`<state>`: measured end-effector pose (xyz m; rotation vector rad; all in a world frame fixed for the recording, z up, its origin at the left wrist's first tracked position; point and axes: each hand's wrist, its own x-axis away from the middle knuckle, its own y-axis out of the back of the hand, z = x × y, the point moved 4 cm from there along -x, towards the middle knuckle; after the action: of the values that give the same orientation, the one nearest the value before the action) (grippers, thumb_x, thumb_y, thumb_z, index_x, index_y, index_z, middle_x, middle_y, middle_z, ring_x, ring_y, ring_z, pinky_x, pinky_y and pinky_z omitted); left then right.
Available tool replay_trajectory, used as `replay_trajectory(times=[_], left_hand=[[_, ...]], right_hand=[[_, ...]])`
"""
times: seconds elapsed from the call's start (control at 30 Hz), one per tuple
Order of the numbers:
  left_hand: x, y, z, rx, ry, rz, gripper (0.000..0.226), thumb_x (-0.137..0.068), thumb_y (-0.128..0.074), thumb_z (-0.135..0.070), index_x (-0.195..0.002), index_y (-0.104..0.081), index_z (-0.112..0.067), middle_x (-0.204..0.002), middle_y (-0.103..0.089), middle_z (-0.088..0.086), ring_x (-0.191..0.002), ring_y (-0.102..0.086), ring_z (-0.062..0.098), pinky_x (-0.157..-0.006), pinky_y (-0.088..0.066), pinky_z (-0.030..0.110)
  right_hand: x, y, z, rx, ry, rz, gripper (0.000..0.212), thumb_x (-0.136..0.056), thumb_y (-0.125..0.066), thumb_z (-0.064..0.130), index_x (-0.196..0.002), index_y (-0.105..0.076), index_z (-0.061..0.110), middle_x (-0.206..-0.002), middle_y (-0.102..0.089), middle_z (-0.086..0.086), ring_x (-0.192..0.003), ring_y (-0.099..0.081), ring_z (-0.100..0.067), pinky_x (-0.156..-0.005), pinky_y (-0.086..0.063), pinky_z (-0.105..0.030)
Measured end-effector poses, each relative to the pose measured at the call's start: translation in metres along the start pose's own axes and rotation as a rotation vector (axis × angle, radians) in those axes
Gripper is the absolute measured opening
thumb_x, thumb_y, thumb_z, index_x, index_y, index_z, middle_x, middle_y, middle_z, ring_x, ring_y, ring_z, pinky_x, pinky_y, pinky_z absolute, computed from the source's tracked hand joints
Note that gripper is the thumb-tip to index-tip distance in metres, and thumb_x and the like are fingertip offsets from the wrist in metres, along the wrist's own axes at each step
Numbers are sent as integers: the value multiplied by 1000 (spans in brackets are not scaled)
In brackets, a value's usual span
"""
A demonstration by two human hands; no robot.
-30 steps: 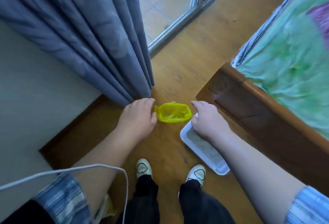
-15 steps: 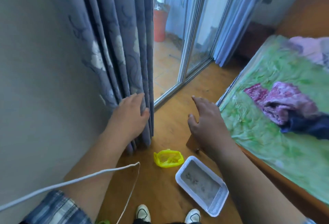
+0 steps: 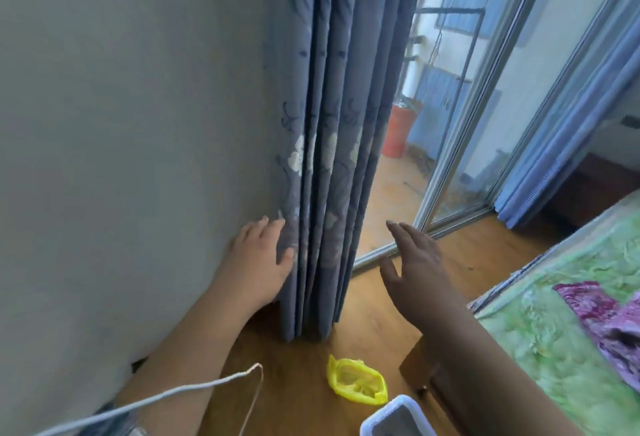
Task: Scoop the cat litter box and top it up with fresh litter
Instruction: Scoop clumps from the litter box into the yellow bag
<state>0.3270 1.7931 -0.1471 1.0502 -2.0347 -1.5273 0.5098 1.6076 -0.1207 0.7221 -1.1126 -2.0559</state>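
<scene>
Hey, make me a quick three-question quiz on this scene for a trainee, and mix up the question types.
1. True or false: the yellow bag lies on the floor between the curtain and the litter box.
2. What does the left hand touch? A) curtain B) yellow bag C) litter box
3. Fill in: the right hand, fingers spread, holds ____.
Key: 1 true; 2 A; 3 nothing.
</scene>
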Motion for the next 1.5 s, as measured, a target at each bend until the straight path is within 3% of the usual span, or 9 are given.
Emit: replay_trajectory(times=[0.3,0.47,0.8,1.17,1.4,1.5], left_hand=[[142,35,-10,-70,367,-142,59,-98,-47,-39,-150,-33,-16,-155,-36,11,-142,-31,30,-117,-27,43],[233,53,-7,-75,566,-184,58,-100,-42,-39,-153,-26,-21,-157,-31,5,-143,-29,26,-118,-28,43],[401,82,23,-122,881,-288,59,-101,-40,-41,-154,-26,-19,-159,-29,8,-147,-25,25,-120,-23,41],[517,77,114,-68,1096,-260,60,-101,-39,-43,-154,-23,-21,-161,-24,7,-148,-19,26,-121,-20,40],[522,74,200,11,1081,-176,58,-100,-41,-42,-153,-26,-23,-160,-27,2,-147,-20,22,-118,-24,41],[506,62,219,4,995,-162,54,-99,-44,-36,-150,-34,-22,-154,-38,-1,-142,-31,20,-114,-30,37]], right_hand=[[42,15,40,-49,391,201,59,-102,-44,37,-156,-23,28,-162,-23,5,-151,-10,-17,-123,-17,-39],[86,3,74,-109,572,304,61,-101,-46,37,-157,-22,28,-162,-23,5,-151,-9,-16,-121,-13,-34],[190,-50,156,-179,835,480,60,-101,-43,39,-157,-21,30,-162,-24,4,-150,-14,-18,-121,-16,-36],[276,-139,268,-135,982,673,59,-101,-44,39,-156,-25,29,-162,-25,3,-150,-14,-17,-123,-19,-41],[284,-199,321,-94,896,723,58,-100,-46,33,-155,-29,26,-160,-29,2,-149,-17,-17,-122,-21,-40],[281,-231,321,-82,827,752,57,-100,-46,32,-154,-30,24,-159,-32,1,-149,-20,-19,-122,-22,-41]])
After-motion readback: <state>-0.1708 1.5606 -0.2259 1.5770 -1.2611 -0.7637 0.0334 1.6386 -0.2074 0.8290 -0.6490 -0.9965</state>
